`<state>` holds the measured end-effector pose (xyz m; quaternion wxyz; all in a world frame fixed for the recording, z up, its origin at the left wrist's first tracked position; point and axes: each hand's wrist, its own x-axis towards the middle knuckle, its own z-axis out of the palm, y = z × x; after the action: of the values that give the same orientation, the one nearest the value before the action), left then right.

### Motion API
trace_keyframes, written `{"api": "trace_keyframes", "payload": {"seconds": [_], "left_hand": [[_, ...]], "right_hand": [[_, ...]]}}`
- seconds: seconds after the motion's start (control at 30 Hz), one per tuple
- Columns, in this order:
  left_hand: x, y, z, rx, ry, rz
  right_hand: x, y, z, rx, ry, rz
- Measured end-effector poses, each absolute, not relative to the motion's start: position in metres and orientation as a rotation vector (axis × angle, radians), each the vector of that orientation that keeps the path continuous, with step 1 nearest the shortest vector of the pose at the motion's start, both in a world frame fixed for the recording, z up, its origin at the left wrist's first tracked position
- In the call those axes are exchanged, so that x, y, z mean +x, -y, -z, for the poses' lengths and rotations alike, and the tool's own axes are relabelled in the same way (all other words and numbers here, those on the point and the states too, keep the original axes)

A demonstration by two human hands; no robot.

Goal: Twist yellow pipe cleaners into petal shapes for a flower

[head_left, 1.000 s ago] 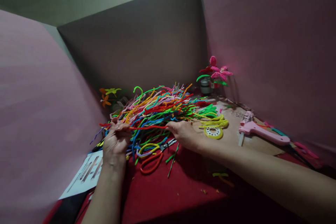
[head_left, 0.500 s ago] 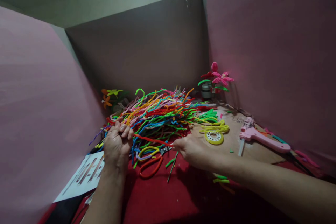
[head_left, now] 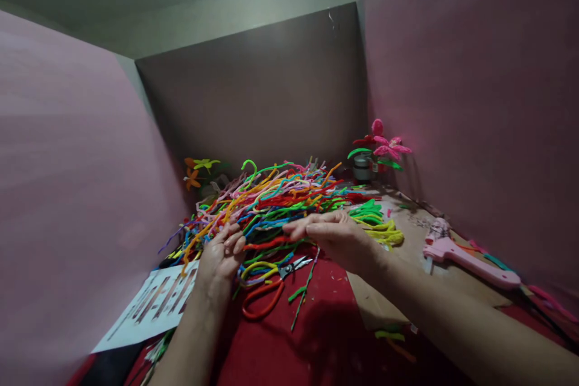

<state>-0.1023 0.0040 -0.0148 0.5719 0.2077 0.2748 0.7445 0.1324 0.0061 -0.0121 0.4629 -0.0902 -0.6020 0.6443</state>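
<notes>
A red pipe cleaner point(head_left: 268, 244) stretches rightward from my left hand point(head_left: 221, 254), whose curled fingers are closed on one end of it. Just above its other end, my right hand point(head_left: 340, 236) is held with fingers stretched out and no visible grip on it. Below the strand lie scissors point(head_left: 263, 303) with red and yellow handles, blades pointing right. A large heap of multicoloured pipe cleaners point(head_left: 271, 193) rises behind both hands. Small green offcuts point(head_left: 297, 295) rest beside the scissors on the red cloth point(head_left: 271, 350).
To the right, a pink glue gun point(head_left: 470, 260) lies on a cardboard sheet point(head_left: 414, 235), near yellow point(head_left: 386, 234) and green bundles point(head_left: 367, 210). A printed sheet point(head_left: 149, 307) is at left. Pipe-cleaner flowers point(head_left: 392, 148) stand in back; pink panels point(head_left: 474, 102) flank the space.
My right hand has moved up, its pinch on the red pipe cleaner loosened into stretched fingers. My left hand still holds the strand. The view has shifted slightly, uncovering the scissor blades.
</notes>
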Motion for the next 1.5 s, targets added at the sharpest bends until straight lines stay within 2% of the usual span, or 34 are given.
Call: {"api": "trace_keyframes", "payload": {"seconds": [0.17, 0.4, 0.73, 1.2, 1.5], "left_hand": [[-0.097, -0.001, 0.019, 0.518, -0.661, -1.732], [-0.085, 0.002, 0.019, 0.624, -0.671, -1.818], [-0.063, 0.008, 0.021, 1.017, -0.770, -1.858], [-0.078, 0.006, 0.015, 0.595, -0.483, -1.767], [-0.066, 0.028, 0.005, 0.870, -0.466, -1.678]], "right_hand": [[0.122, 0.004, 0.018, -0.055, 1.308, -1.751], [0.124, -0.012, 0.022, -0.138, 0.789, -1.971], [0.132, -0.035, 0.045, -0.300, 0.666, -1.859], [0.144, -0.042, 0.036, -0.344, 0.646, -1.750], [0.154, -0.051, 0.029, -0.552, 0.418, -1.727]]}}
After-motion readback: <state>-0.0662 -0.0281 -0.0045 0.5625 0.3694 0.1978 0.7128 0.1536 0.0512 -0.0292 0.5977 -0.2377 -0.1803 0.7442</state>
